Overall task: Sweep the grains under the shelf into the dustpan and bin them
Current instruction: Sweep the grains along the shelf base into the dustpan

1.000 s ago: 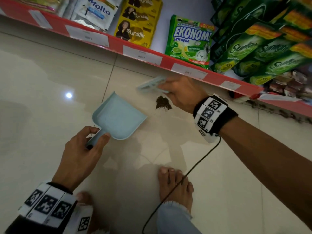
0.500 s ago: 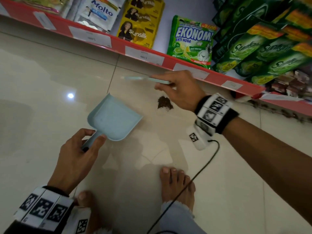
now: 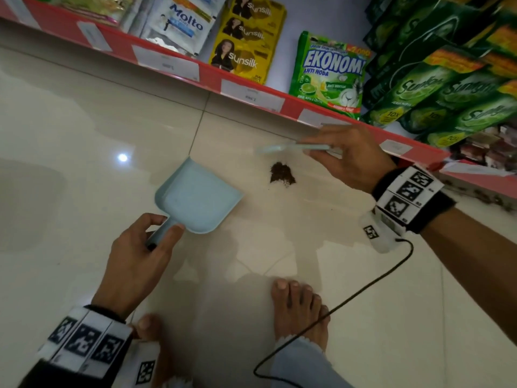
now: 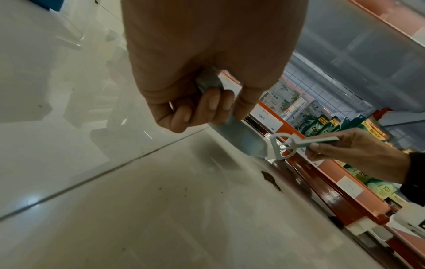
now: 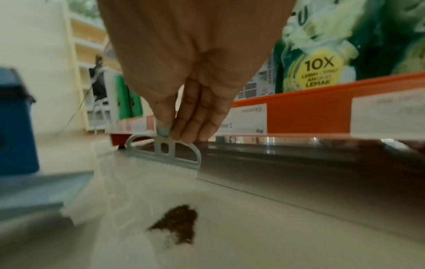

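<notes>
On the pale tiled floor in front of the red shelf, going left to right: the left hand curls its fingers round the handle of the light blue dustpan, which lies with its open lip turned toward the grains. Just right of that lip, apart from it, the grains sit in one small dark pile on the tile, out in front of the shelf's edge rather than beneath it. Further right, the right hand pinches the handle of a small blue brush, which hangs above the floor behind the pile, on the shelf side. In the right wrist view a blue bin stands at the far left.

The step in hand looks to be the sweep into the pan. To do it well, I would press the dustpan's lip flat on the tile, close against the pile, so nothing slips under it. The bristles should land behind the grains and draw toward the pan in short, light strokes; a hard flick would likely scatter them across the glossy floor. A few stray specks show in the left wrist view and may want a second pass.
</notes>
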Available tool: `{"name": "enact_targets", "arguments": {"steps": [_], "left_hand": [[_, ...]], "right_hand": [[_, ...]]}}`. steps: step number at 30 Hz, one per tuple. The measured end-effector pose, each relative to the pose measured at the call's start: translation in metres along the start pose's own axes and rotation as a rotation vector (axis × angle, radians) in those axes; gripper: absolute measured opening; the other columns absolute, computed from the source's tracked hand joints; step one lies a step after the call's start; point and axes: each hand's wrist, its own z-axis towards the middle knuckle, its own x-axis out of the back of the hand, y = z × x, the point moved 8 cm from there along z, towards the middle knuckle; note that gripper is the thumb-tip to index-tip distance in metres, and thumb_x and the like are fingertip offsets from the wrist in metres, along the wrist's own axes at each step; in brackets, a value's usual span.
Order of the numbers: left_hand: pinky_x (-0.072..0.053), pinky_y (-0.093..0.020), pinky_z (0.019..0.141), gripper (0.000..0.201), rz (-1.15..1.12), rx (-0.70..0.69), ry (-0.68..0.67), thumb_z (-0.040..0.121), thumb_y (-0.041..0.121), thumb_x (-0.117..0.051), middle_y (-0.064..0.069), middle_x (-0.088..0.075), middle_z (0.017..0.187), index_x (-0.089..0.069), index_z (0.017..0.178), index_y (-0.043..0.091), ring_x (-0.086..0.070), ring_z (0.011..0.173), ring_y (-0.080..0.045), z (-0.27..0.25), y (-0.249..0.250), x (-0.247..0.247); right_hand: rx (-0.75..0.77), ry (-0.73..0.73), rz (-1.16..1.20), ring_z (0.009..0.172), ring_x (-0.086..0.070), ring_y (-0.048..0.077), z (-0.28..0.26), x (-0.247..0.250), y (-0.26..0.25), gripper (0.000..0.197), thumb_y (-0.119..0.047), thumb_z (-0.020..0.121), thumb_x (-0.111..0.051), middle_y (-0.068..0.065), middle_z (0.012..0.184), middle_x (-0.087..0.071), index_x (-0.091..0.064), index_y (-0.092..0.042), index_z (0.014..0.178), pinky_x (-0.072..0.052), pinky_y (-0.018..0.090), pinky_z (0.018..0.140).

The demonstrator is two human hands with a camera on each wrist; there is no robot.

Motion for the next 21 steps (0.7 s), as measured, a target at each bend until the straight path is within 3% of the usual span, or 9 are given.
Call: {"name": "enact_targets", "arguments": {"steps": [4, 7, 9, 13, 17, 21], "left_hand": [[-0.037, -0.029, 0.05, 0.022, 0.008, -0.028, -0.013, 0.092, 0.037, -0.062, -0.003, -0.057, 0.055, -0.062, 0.097, 0.016, -0.048, 0.046, -0.015, 0.002, 0.006, -0.002], [-0.037, -0.028, 0.052, 0.024, 0.014, -0.025, -0.009, 0.092, 0.037, -0.062, -0.005, -0.057, 0.056, -0.062, 0.098, 0.013, -0.048, 0.048, -0.021, 0.001, 0.003, 0.001], [-0.036, -0.027, 0.052, 0.024, 0.016, -0.011, -0.003, 0.092, 0.036, -0.062, -0.004, -0.056, 0.055, -0.062, 0.098, 0.013, -0.048, 0.048, -0.02, 0.0, -0.001, 0.004], [-0.035, -0.028, 0.051, 0.023, 0.032, 0.002, 0.003, 0.093, 0.036, -0.061, -0.001, -0.053, 0.053, -0.062, 0.097, 0.013, -0.047, 0.047, -0.019, -0.003, -0.007, 0.005], [-0.039, -0.029, 0.052, 0.023, 0.003, 0.009, 0.001, 0.092, 0.038, -0.062, -0.004, -0.058, 0.057, -0.062, 0.097, 0.015, -0.051, 0.05, -0.02, 0.0, -0.005, 0.001], [-0.037, -0.029, 0.049, 0.024, 0.0, -0.023, -0.012, 0.091, 0.039, -0.063, -0.001, -0.056, 0.054, -0.061, 0.097, 0.016, -0.048, 0.042, -0.007, 0.006, 0.002, -0.009]], "right_hand": [[-0.198, 0.227, 0.256, 0.069, -0.066, 0.022, 0.002, -0.004, -0.002, 0.024, -0.033, 0.095, -0.063, 0.001, 0.079, -0.072, -0.077, -0.014, 0.091, -0.056, 0.042, 0.069], [-0.374, 0.229, 0.467, 0.064, -0.071, 0.02, 0.003, -0.032, -0.002, 0.031, -0.031, 0.094, -0.064, 0.002, 0.072, -0.075, -0.074, -0.01, 0.074, -0.06, 0.038, 0.064], [-0.43, 0.126, 0.524, 0.063, -0.07, 0.016, 0.003, -0.053, -0.002, 0.03, -0.028, 0.094, -0.065, 0.003, 0.07, -0.075, -0.074, -0.01, 0.072, -0.058, 0.029, 0.061], [-0.375, -0.066, 0.248, 0.067, -0.069, 0.029, 0.001, -0.059, 0.01, 0.032, -0.029, 0.094, -0.063, 0.01, 0.071, -0.073, -0.074, -0.004, 0.077, -0.058, 0.043, 0.068], [-0.398, 0.066, 0.028, 0.06, -0.064, 0.029, -0.009, -0.021, 0.04, 0.035, -0.03, 0.093, -0.061, 0.012, 0.066, -0.07, -0.071, -0.003, 0.073, -0.055, 0.044, 0.061], [-0.504, 0.073, 0.29, 0.072, -0.072, 0.018, -0.019, -0.008, 0.056, 0.021, -0.016, 0.092, -0.062, 0.005, 0.078, -0.075, -0.075, -0.005, 0.079, -0.061, 0.041, 0.078]]}}
